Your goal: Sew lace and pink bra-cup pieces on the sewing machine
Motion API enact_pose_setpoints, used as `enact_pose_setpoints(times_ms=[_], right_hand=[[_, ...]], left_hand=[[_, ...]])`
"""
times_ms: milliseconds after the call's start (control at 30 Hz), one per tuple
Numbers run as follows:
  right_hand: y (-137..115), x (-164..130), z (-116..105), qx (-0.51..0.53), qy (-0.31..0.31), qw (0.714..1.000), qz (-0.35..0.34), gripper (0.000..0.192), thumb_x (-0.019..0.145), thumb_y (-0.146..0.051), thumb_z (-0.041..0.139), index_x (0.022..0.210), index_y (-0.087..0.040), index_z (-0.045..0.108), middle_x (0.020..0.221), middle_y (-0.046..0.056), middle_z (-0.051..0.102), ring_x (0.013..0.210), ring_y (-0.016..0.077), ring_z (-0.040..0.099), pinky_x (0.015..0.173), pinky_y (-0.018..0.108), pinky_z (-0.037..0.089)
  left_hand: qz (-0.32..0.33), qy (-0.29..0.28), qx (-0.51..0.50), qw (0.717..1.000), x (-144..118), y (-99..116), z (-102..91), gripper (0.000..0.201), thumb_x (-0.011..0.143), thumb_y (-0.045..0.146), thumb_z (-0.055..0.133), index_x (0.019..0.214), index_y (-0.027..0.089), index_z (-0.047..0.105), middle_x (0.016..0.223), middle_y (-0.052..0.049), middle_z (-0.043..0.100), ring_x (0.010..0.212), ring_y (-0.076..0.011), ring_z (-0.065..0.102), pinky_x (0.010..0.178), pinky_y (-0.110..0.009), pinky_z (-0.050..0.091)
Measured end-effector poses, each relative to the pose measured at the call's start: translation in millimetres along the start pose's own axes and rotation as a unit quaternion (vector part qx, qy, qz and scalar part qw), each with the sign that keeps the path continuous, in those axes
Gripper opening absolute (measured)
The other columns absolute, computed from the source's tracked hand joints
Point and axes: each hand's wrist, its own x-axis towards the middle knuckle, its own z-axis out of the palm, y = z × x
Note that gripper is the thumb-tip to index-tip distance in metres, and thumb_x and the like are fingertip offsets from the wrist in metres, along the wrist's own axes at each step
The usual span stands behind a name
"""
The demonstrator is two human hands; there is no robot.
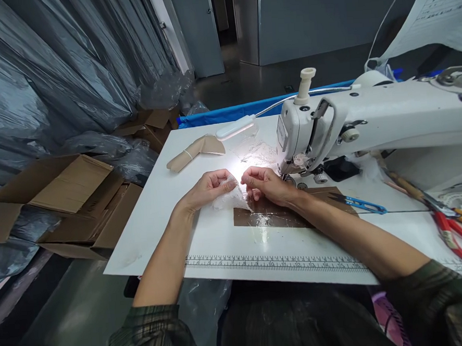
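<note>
dark cloth over the lap sits closest, and above it both sleeves, plaid green, with two bare forearms going up onto the table (155, 219). along the near edge of the table runs one printed ruler (275, 263).

my left hand (206, 190) and my right hand (265, 185) meet in the middle, close to each other but not touching as far as i can see. between them is one small piece of white lace (228, 196). the left fingers are curled and pinch its upper corner; the right fingers are bent together and seem to pinch its other edge, but the strong light there hides the exact grip. the lace hangs partly on the table, its lower tip over one brown shiny patch (265, 217) taped flat in front of the machine (368, 117).

as i judge it, the work is at an early step: the lace is held left of the needle and not under the presser foot, so sewing of this piece is not yet done. i see no finished pieces of this lace on the table. more clear or lacy material (255, 151) lies behind my hands, beside the machine head; i cannot count it.

counted: one machine, one lamp (236, 126) on a bent neck, one beige roll (194, 152) with a band around it, one blue snips (360, 203), and red-handled scissors (460, 240) at the right edge. on the floor at left, three open boxes (65, 183) i think, partly covering each other.
</note>
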Motion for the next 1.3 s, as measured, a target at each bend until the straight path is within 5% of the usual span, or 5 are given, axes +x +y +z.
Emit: enact_pose_setpoints(times_ms=[300,567,767,1067,1300], right_hand=[[-23,-48,40,-0.104,0.057,0.976,-0.180,0.020,0.090,-0.034,0.056,0.081,-0.020,0.045,0.068,-0.003,0.053,0.054,0.0071,0.042,0.047,0.019,0.033],[-13,-170,66,0.161,0.021,0.975,0.149,0.016,0.069,-0.028,0.059,0.074,-0.020,0.046,0.050,-0.006,0.048,0.041,0.0049,0.030,0.041,0.018,0.019],[-1,-219,37,-0.111,-0.097,0.976,0.164,0.017,0.081,-0.036,0.060,0.079,-0.020,0.053,0.065,-0.002,0.051,0.053,0.0072,0.038,0.052,0.020,0.033],[-13,-157,-19,-0.363,0.125,0.905,-0.184,0.056,0.084,-0.046,0.068,0.131,-0.022,0.052,0.130,0.013,0.055,0.118,0.0238,0.053,0.097,0.040,0.046],[-10,-129,-14,-0.241,0.068,0.959,-0.135,0.025,0.090,-0.041,0.062,0.086,-0.016,0.066,0.085,0.003,0.065,0.078,0.0134,0.058,0.068,0.025,0.047]], left_hand=[[0.083,-0.062,0.079,0.991,-15,19,14.6,0.033,0.088,0.044,0.063,0.073,0.014,0.058,0.065,0.001,0.052,0.056,-0.0078,0.042,0.050,-0.020,0.031],[0.380,-0.087,0.438,0.810,-86,53,67.9,0.030,0.091,0.004,0.037,0.080,0.018,0.061,0.066,0.000,0.060,0.057,-0.0116,0.051,0.054,-0.023,0.038],[0.139,0.342,0.310,0.876,-60,38,14.2,0.010,0.089,0.028,0.059,0.082,0.021,0.060,0.060,0.005,0.055,0.046,-0.0088,0.043,0.044,-0.020,0.032],[0.087,0.127,0.150,0.977,-34,41,101.0,0.020,0.086,0.039,0.066,0.085,0.018,0.069,0.077,0.000,0.067,0.072,-0.0145,0.057,0.066,-0.023,0.042],[0.042,0.091,0.057,0.993,-29,38,100.9,0.026,0.083,0.043,0.068,0.079,0.017,0.064,0.069,0.002,0.056,0.063,-0.0114,0.046,0.059,-0.022,0.038]])
